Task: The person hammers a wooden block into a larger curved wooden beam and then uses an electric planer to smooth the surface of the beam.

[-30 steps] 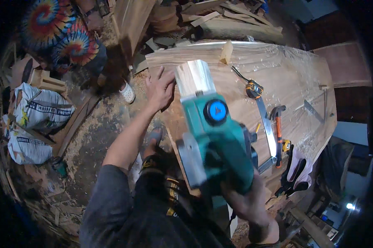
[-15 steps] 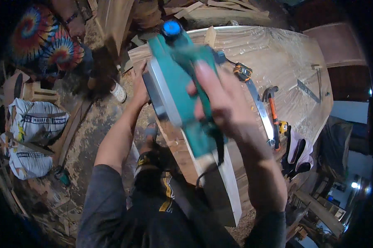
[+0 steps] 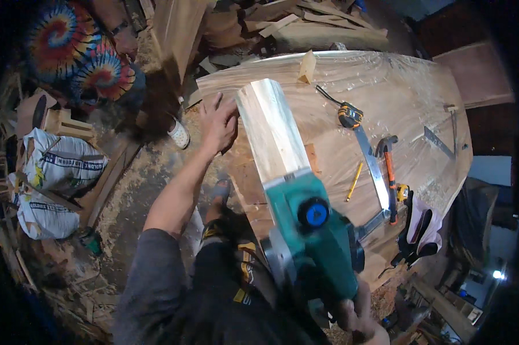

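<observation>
Head view: right hand (image 3: pixel 360 316) curled round rear of green planer (image 3: pixel 317 241), which lies at its 11 o'clock on pale wood block (image 3: pixel 274 129). Left hand (image 3: pixel 219 126) spread, block at its 3 o'clock.

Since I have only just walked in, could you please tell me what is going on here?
A person has a green planer over the near part of a pale block, with the right hand holding its rear. The left hand is spread at the edge of a broad wooden slab, beside the block's far end. A tape measure, pencil and hammer lie on the slab to the right. Whether the planer is running cannot be told.
</observation>
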### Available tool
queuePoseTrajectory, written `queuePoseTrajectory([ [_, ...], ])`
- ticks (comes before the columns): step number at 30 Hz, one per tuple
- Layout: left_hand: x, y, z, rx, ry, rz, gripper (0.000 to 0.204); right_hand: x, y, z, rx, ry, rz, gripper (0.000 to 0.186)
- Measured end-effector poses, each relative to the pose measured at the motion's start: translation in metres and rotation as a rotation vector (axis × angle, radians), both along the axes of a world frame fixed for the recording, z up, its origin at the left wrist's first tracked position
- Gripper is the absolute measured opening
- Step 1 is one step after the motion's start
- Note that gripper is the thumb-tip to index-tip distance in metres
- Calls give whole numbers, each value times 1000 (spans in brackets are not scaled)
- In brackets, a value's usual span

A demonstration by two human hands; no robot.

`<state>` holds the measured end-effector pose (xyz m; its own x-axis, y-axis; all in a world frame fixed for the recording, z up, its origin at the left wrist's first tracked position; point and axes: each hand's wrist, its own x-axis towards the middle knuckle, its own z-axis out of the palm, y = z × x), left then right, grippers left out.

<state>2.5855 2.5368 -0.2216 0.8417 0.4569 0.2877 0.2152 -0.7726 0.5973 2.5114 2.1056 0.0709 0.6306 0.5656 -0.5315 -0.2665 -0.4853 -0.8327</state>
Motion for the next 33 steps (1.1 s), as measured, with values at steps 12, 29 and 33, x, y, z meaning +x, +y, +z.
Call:
queuePoseTrajectory([
  [12, -17, 32, -91, -378, -162, 54, 63, 180, 301, -31, 163, -510, 93, 60],
  [29, -7, -58, 83, -150, -326, -9, 42, -179, -227, 58, -323, 166, -841, 72],
  [33, -76, -194, 112, 193, -78, -508, 57, -234, -301, 97, -846, -89, -563, 70],
])
